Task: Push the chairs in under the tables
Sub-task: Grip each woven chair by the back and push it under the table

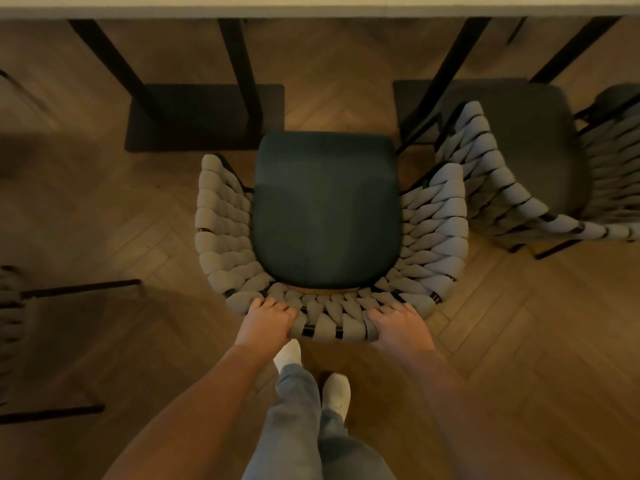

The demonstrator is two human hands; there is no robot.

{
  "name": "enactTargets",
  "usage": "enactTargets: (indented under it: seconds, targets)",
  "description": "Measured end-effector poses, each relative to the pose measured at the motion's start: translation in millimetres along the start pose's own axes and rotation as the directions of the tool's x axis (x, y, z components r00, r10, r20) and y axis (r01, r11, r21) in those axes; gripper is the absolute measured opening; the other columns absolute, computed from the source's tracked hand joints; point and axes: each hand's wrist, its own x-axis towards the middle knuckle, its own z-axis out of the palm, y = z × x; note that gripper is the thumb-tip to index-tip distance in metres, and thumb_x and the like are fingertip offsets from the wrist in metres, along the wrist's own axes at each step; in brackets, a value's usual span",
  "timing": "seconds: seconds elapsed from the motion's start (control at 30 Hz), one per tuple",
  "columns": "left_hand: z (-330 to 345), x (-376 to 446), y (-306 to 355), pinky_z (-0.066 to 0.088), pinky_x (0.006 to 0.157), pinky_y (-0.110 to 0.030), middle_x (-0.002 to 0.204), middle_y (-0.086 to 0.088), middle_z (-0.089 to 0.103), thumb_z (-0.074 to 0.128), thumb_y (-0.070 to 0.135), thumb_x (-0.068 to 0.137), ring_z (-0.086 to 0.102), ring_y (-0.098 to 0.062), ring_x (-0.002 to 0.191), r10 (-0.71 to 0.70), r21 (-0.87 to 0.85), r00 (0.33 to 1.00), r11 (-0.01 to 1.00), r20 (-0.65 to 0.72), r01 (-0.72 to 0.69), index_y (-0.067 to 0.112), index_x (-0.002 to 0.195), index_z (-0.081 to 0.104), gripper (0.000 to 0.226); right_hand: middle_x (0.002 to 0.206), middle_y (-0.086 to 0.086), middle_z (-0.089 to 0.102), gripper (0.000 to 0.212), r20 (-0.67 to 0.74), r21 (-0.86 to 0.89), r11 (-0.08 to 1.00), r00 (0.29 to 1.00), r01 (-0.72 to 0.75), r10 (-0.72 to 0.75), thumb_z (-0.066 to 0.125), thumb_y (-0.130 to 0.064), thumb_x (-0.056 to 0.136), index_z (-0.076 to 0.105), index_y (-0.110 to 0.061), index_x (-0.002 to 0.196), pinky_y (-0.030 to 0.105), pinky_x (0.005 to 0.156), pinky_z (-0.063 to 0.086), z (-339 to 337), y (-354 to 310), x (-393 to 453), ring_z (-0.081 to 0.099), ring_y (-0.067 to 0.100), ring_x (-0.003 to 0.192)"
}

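head view, second chair (519,174) right, table legs (239,74) ahead

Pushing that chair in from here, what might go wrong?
The woven chair sits between two black table bases; pushed off line, its legs could catch on one. Its right armrest is close to the neighbouring chair and may scrape it. Both the left hand and right hand grip the backrest, so fingers seem safe.
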Motion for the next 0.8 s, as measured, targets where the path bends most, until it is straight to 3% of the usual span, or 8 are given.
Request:
enactTargets:
  seconds: [0.2,0.63,0.8]
  targets:
    - [-29.5,49.2,-3.4,0.019,0.123,-0.046,0.155,-0.001,0.046,0.056,0.029,0.103,0.036,-0.023,0.146,-0.01,-0.074,1.0,0.997,-0.01,0.009,0.026,0.154,0.039,0.054,0.142,-0.009,0.057,0.053,0.02,-0.024,1.0,1.0,-0.02,0.02,0.064,-0.052,0.091,0.051,-0.036,0.14,0.04,0.117,0.027,-42.4,31.7,48.7,0.044,0.017,0.137]
    - [-105.9,149.2,-4.9,0.027,0.116,-0.041,0.147,-0.003,0.052,0.052,0.023,0.104,0.043,-0.025,0.138,-0.048,-0.061,0.997,0.997,-0.054,0.045,0.024,0.146,0.046,0.043,0.122,-0.013,0.065,0.04,-0.031,-0.04,0.999,1.0,0.002,-0.003,0.063,-0.056,0.088,0.059,-0.04,0.124,0.038,0.108,0.034,-111.5,96.4,135.3,0.052,0.015,0.119]
    - [-110.0,160.3,7.8,0.024,0.121,-0.045,0.152,-0.003,0.048,0.055,0.019,0.101,0.039,-0.025,0.142,-0.071,-0.073,0.997,0.995,-0.039,0.068,0.024,0.15,0.042,0.051,0.131,-0.012,0.061,0.048,0.008,-0.087,0.996,1.0,0.027,-0.027,0.065,-0.058,0.088,0.057,-0.039,0.131,0.039,0.111,0.032,-122.6,115.6,144.2,0.048,0.017,0.128]
